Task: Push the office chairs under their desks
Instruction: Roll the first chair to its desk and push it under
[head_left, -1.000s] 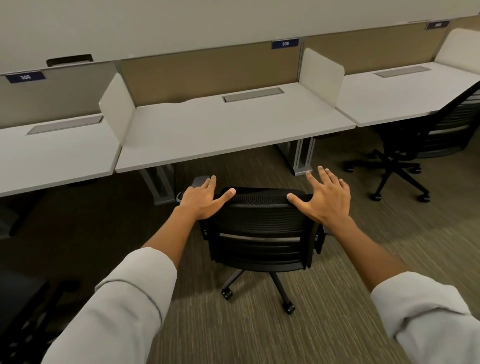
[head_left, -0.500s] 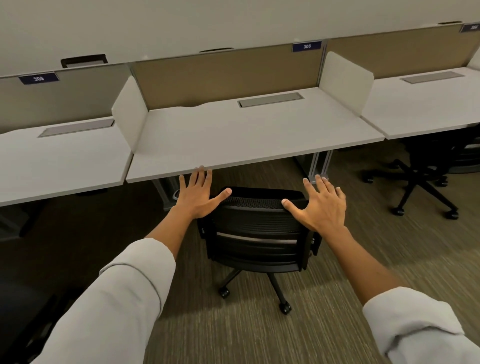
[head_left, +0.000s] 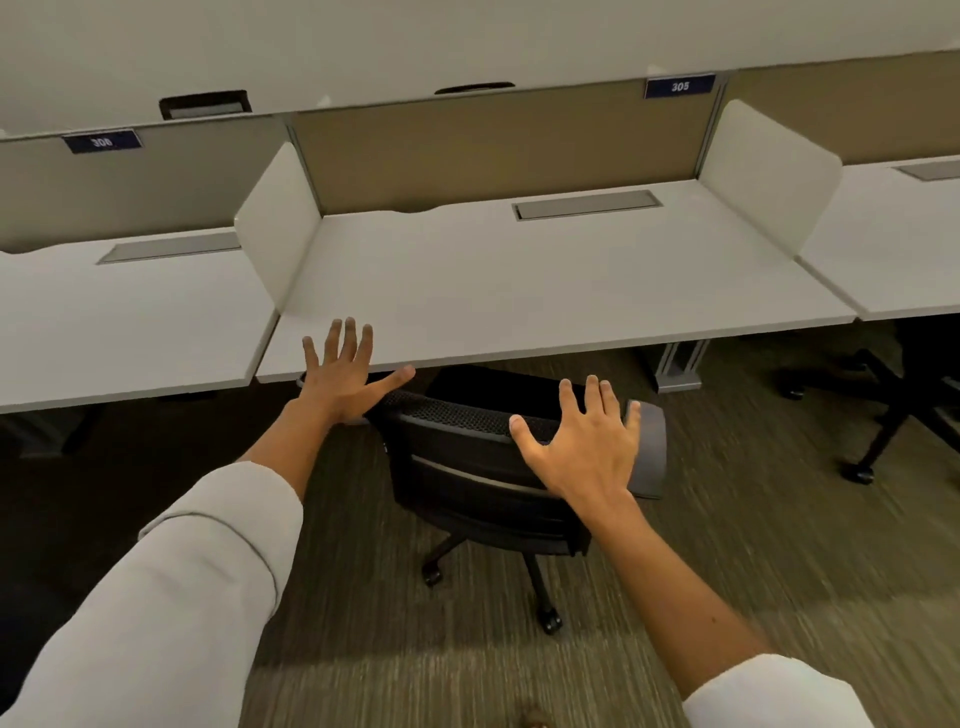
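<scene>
Mesh-back office chair (head_left: 483, 467) — seat partly beneath worktop (head_left: 519, 291), backrest outside. Left hand (head_left: 343, 379), right hand (head_left: 582, 447): both open, flat, fingers spread at backrest top. Push evenly, straight — armrests likely catch edge.

A tan partition panel (head_left: 498, 150) runs along the back of the workstations. Fixed near its top right corner is a blue number plate (head_left: 679, 86) reading 305; a second blue plate (head_left: 101, 142), its number blurred, sits on the panel section to the left. Two white side screens stand out from the panel toward the camera, one at its left end (head_left: 275, 228) and one at its right end (head_left: 769, 171). Just in front of the panel's foot lies a grey cable-slot cover (head_left: 587, 204). Behind and above the panel rises a pale wall (head_left: 467, 36). Below everything spreads streaked olive-brown carpet (head_left: 779, 545).
</scene>
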